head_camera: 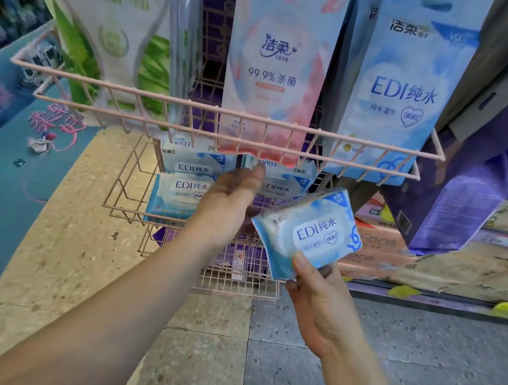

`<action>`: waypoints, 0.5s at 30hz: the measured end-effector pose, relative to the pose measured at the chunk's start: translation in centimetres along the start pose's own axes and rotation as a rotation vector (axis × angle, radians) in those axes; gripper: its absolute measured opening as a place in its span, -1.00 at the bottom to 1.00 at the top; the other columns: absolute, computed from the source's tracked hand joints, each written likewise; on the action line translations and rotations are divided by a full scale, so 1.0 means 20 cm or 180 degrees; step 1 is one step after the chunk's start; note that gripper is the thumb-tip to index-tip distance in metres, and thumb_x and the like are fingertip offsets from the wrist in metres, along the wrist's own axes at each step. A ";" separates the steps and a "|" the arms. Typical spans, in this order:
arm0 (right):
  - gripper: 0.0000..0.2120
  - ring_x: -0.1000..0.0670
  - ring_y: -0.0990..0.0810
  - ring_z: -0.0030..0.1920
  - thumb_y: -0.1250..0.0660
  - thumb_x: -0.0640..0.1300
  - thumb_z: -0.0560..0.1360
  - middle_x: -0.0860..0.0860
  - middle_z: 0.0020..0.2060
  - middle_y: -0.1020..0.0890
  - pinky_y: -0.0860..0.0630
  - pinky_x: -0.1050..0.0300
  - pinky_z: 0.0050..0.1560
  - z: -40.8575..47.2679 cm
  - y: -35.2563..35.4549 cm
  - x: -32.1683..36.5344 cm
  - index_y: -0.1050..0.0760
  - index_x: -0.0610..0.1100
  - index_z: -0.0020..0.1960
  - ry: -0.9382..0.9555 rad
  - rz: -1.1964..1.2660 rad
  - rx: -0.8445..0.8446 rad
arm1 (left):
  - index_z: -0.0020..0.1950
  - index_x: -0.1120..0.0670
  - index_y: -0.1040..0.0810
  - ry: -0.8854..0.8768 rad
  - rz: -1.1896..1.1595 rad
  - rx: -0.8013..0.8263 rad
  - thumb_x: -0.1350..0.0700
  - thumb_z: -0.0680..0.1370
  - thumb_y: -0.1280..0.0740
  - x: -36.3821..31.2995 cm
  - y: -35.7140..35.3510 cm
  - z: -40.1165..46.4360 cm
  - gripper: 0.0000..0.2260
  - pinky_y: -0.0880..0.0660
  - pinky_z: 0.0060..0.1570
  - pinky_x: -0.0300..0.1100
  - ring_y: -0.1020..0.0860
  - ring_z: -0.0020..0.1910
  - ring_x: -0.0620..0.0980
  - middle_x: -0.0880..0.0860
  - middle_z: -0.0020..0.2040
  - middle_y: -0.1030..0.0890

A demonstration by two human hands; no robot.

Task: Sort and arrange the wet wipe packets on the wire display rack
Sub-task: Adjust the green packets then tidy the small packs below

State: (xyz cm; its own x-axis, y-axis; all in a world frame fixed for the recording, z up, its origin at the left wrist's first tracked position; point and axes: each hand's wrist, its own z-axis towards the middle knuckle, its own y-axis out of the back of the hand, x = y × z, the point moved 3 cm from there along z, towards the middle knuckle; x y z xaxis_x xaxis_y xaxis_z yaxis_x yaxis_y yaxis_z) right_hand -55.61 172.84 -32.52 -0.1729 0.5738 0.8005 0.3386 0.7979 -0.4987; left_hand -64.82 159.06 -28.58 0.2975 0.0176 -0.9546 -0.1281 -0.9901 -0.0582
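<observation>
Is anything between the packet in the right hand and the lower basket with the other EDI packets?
Yes. The left hand, open, reaches in front of the lower basket, between the held EDI packet and the stacked EDI packets. The right hand pinches the held packet's lower edge.

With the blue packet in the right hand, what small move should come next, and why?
Probably carry the blue EDI packet, pinched by the right hand, forward into the lower wire basket. Matching blue EDI packets already lie there, and the left hand reaches open toward that basket, holding nothing.
</observation>
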 end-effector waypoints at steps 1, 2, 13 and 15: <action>-0.38 0.10 -0.65 -0.09 -0.45 -0.19 0.21 0.02 0.03 -0.68 -0.50 0.24 -0.16 0.01 -0.04 0.01 -0.43 -0.11 0.26 0.0102 -0.0068 0.0017 | 0.12 -0.17 -0.44 0.0102 -0.0059 0.0275 -0.32 0.23 -0.44 0.03 0.00 -0.05 -0.47 -0.61 -0.06 0.05 -0.66 -0.04 0.02 -0.07 0.04 -0.67; -0.35 0.05 -0.66 -0.01 -0.46 -0.19 0.21 -0.02 0.08 -0.67 -0.53 0.20 -0.10 0.03 -0.07 0.01 -0.42 -0.13 0.29 0.0171 -0.0173 0.0064 | 0.14 -0.15 -0.40 0.0096 0.0021 0.0424 -0.18 0.25 -0.51 0.06 0.00 -0.08 -0.47 -0.62 -0.11 0.00 -0.67 -0.07 -0.04 -0.11 -0.02 -0.68; -0.71 -0.09 -0.69 -0.10 -0.40 -0.06 0.46 -0.11 0.04 -0.67 -0.59 0.09 -0.22 0.18 -0.05 0.24 -0.51 -0.06 0.16 -0.0260 -0.1453 -0.0256 | 0.18 -0.05 -0.43 0.0416 0.0019 -0.0201 0.06 0.30 -0.56 0.02 0.13 0.03 -0.48 -0.61 -0.08 0.04 -0.66 -0.11 0.01 -0.02 -0.01 -0.64; -0.73 -0.04 -0.64 -0.09 -0.31 0.08 0.50 0.02 0.00 -0.65 -0.50 0.08 -0.17 0.19 -0.05 0.26 -0.50 0.04 0.17 0.0134 -0.2838 -0.0629 | 0.19 -0.10 -0.38 0.0105 0.0403 -0.0563 0.05 0.38 -0.51 -0.01 0.14 0.04 -0.53 -0.54 -0.17 -0.17 -0.58 -0.16 -0.17 -0.11 -0.03 -0.58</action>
State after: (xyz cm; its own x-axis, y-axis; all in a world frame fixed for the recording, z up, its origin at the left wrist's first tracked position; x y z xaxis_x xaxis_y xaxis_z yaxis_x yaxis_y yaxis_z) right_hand -60.33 175.67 -29.15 -0.4139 -0.2504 0.8752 0.2487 0.8938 0.3733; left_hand -65.98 156.40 -28.78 0.3207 -0.1101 -0.9408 0.0007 -0.9932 0.1165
